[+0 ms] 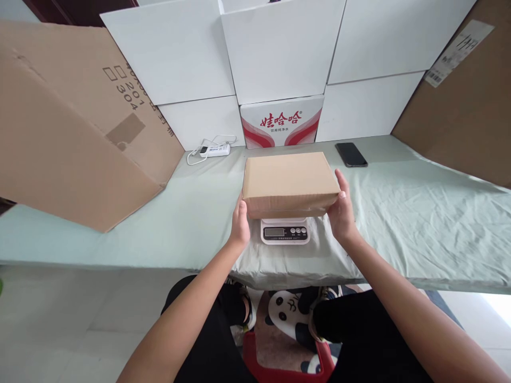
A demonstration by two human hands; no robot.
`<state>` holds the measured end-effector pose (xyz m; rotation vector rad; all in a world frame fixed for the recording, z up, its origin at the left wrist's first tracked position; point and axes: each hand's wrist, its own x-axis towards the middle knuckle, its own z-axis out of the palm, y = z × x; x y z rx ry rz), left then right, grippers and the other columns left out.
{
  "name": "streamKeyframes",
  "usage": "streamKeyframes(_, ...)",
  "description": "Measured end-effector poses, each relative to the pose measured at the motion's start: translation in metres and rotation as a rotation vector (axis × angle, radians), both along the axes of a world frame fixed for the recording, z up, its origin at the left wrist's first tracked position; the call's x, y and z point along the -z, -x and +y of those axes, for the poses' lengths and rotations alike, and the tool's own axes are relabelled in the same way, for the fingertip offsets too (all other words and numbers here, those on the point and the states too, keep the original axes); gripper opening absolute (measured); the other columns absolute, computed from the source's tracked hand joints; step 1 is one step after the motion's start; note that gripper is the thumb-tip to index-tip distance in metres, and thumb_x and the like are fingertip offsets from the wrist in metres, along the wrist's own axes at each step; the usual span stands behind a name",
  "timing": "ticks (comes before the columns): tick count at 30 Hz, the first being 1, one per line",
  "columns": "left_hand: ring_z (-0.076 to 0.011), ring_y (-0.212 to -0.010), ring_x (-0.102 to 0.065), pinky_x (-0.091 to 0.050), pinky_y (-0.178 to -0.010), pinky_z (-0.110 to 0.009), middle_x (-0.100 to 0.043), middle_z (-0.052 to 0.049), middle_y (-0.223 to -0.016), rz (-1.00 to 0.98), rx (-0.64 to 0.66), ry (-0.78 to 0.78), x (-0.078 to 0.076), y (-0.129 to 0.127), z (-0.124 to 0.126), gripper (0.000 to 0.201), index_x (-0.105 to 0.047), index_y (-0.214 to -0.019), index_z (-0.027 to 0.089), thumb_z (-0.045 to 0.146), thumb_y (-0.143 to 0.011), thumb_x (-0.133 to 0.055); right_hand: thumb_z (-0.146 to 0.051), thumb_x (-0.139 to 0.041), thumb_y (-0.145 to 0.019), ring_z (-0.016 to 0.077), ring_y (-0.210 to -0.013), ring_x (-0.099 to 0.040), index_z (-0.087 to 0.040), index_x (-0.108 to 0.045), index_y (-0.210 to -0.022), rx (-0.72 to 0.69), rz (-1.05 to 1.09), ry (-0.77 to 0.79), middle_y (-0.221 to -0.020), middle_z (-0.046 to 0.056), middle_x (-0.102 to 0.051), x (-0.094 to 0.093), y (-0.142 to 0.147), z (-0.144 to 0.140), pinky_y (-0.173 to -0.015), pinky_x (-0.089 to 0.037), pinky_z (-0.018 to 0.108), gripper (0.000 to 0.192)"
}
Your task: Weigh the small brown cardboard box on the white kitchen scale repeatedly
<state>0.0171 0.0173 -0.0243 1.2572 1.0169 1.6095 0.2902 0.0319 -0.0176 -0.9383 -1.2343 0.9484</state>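
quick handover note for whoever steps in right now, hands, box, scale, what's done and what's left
Left hand: flat against the left end of the cardboard box.
Right hand: on the box's right end.
Box: closed, sitting on the small scale on the green cloth table.
Done: box is on the scale.
Left: let go and read the display; the number is too small to read here.
Phone lies behind on the right.

Head camera looks forward and down, close over the table (399, 213).

The cardboard box (290, 183) is covering most of the white scale (285, 231), leaving only its front panel showing, with a display too small to read. The picture's edges are cutting off both big brown cardboard sheets (59, 133).
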Motion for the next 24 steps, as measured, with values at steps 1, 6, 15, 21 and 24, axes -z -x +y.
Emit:
streamKeyframes(1, -0.0326, -0.171, -0.041, -0.033, -0.143, -0.049, -0.067, -0.008, -0.164, 0.0, 0.004, 0.007, 0.001, -0.001, 0.0, 0.078, -0.071, -0.149, 0.031, 0.086, -0.102, -0.043, -0.082, -0.045, -0.101, 0.0381, -0.173, -0.038, -0.05, -0.033, -0.172, 0.007, -0.014, -0.008, -0.184, -0.004, -0.041, 0.001, 0.001, 0.001, -0.133, -0.047, 0.068, 0.079)
streamKeyframes(6, -0.0308, -0.171, -0.04, -0.033, -0.142, -0.046, -0.066, -0.008, -0.165, -0.017, 0.031, -0.017, -0.004, -0.005, 0.014, 0.08, -0.07, -0.148, 0.031, 0.089, -0.1, -0.042, -0.083, -0.047, -0.1, 0.0359, -0.174, -0.035, -0.048, -0.037, -0.172, 0.066, -0.017, -0.077, -0.184, -0.005, -0.041, -0.008, 0.006, 0.017, -0.142, -0.035, 0.063, 0.081)
streamKeyframes(15, -0.0276, -0.137, -0.07, -0.057, -0.112, -0.035, -0.082, -0.005, -0.114, -0.241, 0.002, 0.04, -0.031, -0.011, 0.11, 0.038, -0.071, -0.097, 0.024, 0.051, -0.109, -0.047, -0.086, -0.034, -0.099, 0.0371, -0.173, -0.032, -0.049, -0.038, -0.169, 0.19, -0.19, -0.279, -0.179, -0.005, -0.043, -0.035, 0.013, 0.102, -0.142, -0.027, 0.069, 0.08)
streamKeyframes(21, -0.0202, -0.103, -0.073, -0.058, -0.096, -0.029, -0.077, -0.002, -0.096, -0.319, -0.057, 0.176, -0.011, -0.003, 0.141, 0.032, -0.064, -0.089, 0.023, 0.039, -0.111, -0.045, -0.09, -0.04, -0.09, 0.0357, -0.171, -0.034, -0.043, -0.042, -0.164, 0.114, -0.092, -0.164, -0.179, -0.003, -0.044, -0.011, 0.027, 0.138, -0.144, -0.022, 0.066, 0.088)
streamKeyframes(24, -0.0188, -0.105, -0.073, -0.057, -0.099, -0.028, -0.077, -0.002, -0.097, -0.285, -0.066, 0.199, 0.004, -0.001, 0.15, 0.035, -0.064, -0.089, 0.023, 0.036, -0.113, -0.043, -0.093, -0.044, -0.086, 0.036, -0.168, -0.039, -0.04, -0.04, -0.166, 0.081, -0.038, -0.073, -0.177, -0.001, -0.047, 0.005, 0.028, 0.143, -0.144, -0.026, 0.065, 0.096)
